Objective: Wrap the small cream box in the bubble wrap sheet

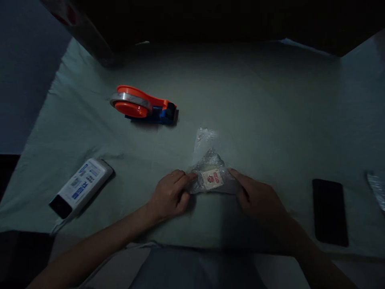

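Observation:
A small item with a red and white label, wrapped in clear bubble wrap, lies on the pale green cloth in the middle of the table. My left hand pinches the left end of the wrap with curled fingers. My right hand grips the right end, its fingers closed on the plastic. A loose flap of the wrap sticks up behind the bundle.
An orange and blue tape dispenser lies at the back left. A white and black box with blue print sits at the left. A black phone lies at the right, with a shiny object at the right edge.

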